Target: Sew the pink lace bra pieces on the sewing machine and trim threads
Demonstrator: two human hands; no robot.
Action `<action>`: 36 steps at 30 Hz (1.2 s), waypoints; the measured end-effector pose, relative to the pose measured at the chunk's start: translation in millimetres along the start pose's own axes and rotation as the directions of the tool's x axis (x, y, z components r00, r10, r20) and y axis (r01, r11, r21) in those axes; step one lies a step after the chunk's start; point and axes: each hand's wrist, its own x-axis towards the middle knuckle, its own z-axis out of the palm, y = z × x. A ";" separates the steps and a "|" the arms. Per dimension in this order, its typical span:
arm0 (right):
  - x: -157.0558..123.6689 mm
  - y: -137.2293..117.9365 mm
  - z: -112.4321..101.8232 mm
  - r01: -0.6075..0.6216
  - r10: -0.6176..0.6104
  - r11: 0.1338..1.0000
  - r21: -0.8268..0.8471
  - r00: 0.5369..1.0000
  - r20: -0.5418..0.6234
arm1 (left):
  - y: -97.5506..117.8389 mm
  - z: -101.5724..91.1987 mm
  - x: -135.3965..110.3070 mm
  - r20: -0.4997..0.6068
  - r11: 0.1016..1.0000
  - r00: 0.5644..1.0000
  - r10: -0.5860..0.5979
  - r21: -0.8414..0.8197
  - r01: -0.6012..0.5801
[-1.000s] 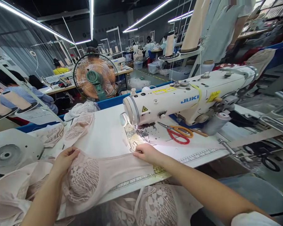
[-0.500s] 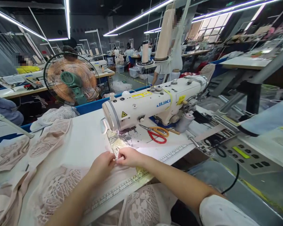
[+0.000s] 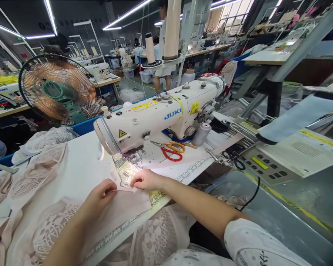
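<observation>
Tabletop [image 3: 79, 159] white, smooth, faint sheen. Pale pink garment [image 3: 130, 202] at its near edge: thin matt cloth, fine and even; lace cup [image 3: 55, 223] toward the near left corner, openwork, rough-looking. Foil-like sheet [image 3: 125, 170] inward from the near edge: crinkled, very glossy. Sewing machine [image 3: 152, 116]: glossy white paint. Scissors [image 3: 163, 146] toward the right edge: bare metal blades, smooth plastic-looking handles. Thread cone [image 3: 200, 136] beyond: fibrous, dull grey.

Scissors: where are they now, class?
In the head view, the scissors lie near mid-frame in front of the machine, left of the grey spool and beyond the right hand.
</observation>
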 end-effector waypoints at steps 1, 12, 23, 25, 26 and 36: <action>0.1 -0.5 0.4 0.008 -0.008 1.000 -0.009 1.000 -0.003 | 2.0 -4.1 -0.7 -0.005 0.998 1.000 -0.013 -0.062 0.012; -58.4 -11.8 29.3 0.167 -0.135 0.977 -0.130 0.965 0.225 | -3.6 -5.1 47.5 -0.152 0.972 0.982 -0.112 0.188 0.140; -46.9 10.2 5.3 0.233 -0.334 0.766 -0.599 0.940 -0.061 | -2.3 16.0 62.9 -0.149 0.726 0.977 0.149 0.688 -0.006; -47.7 16.4 9.8 0.255 -0.349 0.752 -0.608 0.936 -0.039 | 1.0 22.7 58.9 -0.090 0.685 0.972 0.219 0.724 -0.088; -49.5 18.9 12.5 0.260 -0.356 0.750 -0.608 0.933 -0.041 | 2.6 27.1 56.5 -0.069 0.669 0.968 0.240 0.735 -0.114; -61.4 35.2 30.9 0.275 -0.395 0.820 -0.503 0.907 -0.148 | 6.3 59.3 53.7 -0.149 0.625 0.943 0.297 0.777 -0.074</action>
